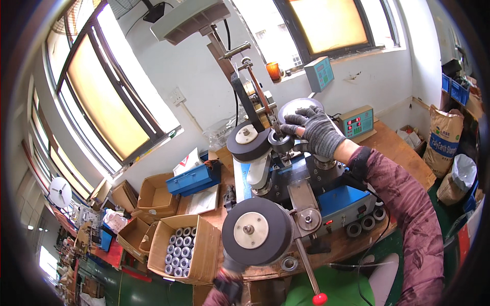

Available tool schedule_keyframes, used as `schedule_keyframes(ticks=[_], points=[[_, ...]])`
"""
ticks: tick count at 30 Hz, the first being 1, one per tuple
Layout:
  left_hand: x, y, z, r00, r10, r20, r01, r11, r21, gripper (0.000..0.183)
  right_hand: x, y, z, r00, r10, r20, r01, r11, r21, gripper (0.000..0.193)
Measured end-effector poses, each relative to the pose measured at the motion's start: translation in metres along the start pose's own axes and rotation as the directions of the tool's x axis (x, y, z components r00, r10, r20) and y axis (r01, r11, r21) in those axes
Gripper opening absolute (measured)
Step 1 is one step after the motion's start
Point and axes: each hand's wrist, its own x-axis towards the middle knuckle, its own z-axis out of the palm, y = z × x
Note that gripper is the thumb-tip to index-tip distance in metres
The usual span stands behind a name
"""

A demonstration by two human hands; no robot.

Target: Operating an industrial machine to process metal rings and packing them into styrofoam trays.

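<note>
My right hand, in a grey glove, reaches over the middle of a winding machine. Its fingers and thumb close about a dark metal ring at the machine's head. A round pale disc lies just behind the fingers. My left hand, also gloved, is low beside the near black wheel, which hides its fingers. A second black wheel sits left of the head. Close to the left hand, a cardboard box holds many metal rings. One loose ring lies at the table's front edge.
Several rings stand at the machine's right. A red-knobbed lever juts out toward me. Behind are two control boxes, and a blue bin lies to the left. A black cable hangs near my right arm.
</note>
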Motion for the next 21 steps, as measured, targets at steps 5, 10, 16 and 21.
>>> schedule_keyframes(ticks=[5, 10, 16, 21], points=[[-0.073, -0.069, 0.098, 0.816, -0.444, 0.370, 0.565, 0.751, -0.343, 0.046, -0.006, 0.011, 0.005, 1.000, 0.010, -0.030, -0.009, 0.999, 0.052, 0.053], [-0.080, -0.057, 0.059, 0.718, -0.395, 0.573, 0.616, 0.744, -0.259, 0.046, -0.004, 0.009, 0.007, 0.998, 0.021, -0.058, -0.019, 0.999, 0.029, 0.050], [-0.038, 0.041, 0.014, 0.966, -0.181, -0.186, 0.259, 0.711, 0.654, 0.031, -0.003, 0.005, 0.011, 0.997, 0.029, -0.070, -0.026, 0.998, 0.056, 0.050], [0.027, 0.071, 0.017, 0.961, -0.086, -0.264, 0.269, 0.520, 0.811, 0.032, -0.006, 0.005, 0.008, 0.996, 0.045, -0.073, -0.041, 0.998, 0.055, 0.038]])
